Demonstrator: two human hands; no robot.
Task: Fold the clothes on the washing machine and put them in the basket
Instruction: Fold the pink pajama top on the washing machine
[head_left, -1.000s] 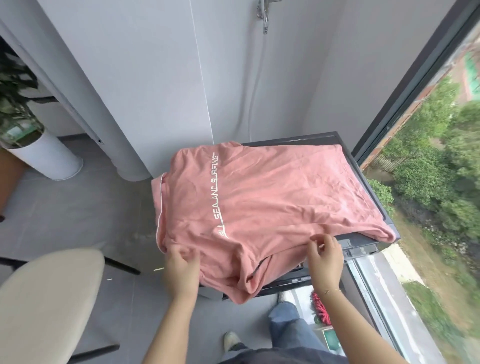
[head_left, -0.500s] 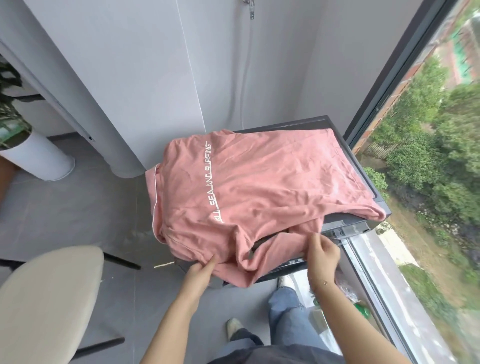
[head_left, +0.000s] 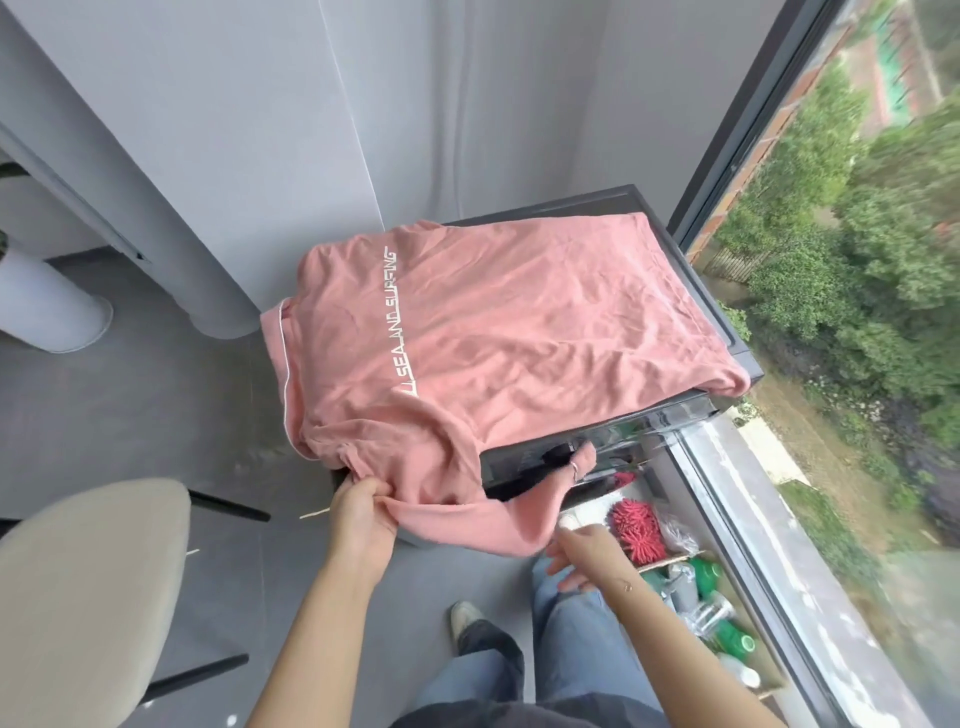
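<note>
A pink T-shirt (head_left: 519, 332) with white lettering lies spread over the top of the dark washing machine (head_left: 623, 431). Its near part hangs over the machine's front left corner. My left hand (head_left: 363, 514) grips a bunch of that hanging fabric at the lower left. Just under the drooping sleeve end, my right hand (head_left: 579, 556) is blurred, with its fingers spread and nothing held in them. No basket is in view.
A beige chair seat (head_left: 88, 597) stands at the lower left, a white plant pot (head_left: 47, 306) at far left. A box of green bottles (head_left: 711, 597) and a red brush (head_left: 636, 527) sit by the window, right of the machine. My legs are below.
My right hand has let go of the shirt's front edge and dropped lower. My left hand has closed round the hanging fabric and pulled it down to the left.
</note>
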